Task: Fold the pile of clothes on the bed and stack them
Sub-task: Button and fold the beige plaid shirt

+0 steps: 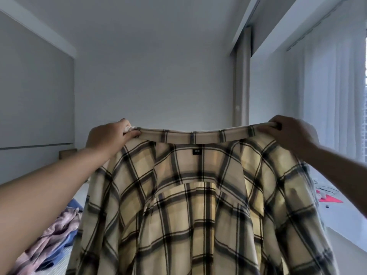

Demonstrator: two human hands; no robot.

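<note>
A cream and black plaid shirt (198,205) hangs spread out in front of me, held up at shoulder height. My left hand (111,135) pinches the left end of its collar. My right hand (288,133) grips the right end of the collar. The collar is stretched taut between them, and a small black label shows below it. The shirt's body and sleeves drop down out of the frame and hide most of the bed. At the lower left, a pink patterned garment (49,241) and a blue garment (65,245) lie crumpled on the bed.
A plain wall stands ahead, with a grey panel (35,96) on the left. White curtains (327,96) cover a window on the right. Below them a white ledge (337,215) carries a red sheet (330,199) and small items.
</note>
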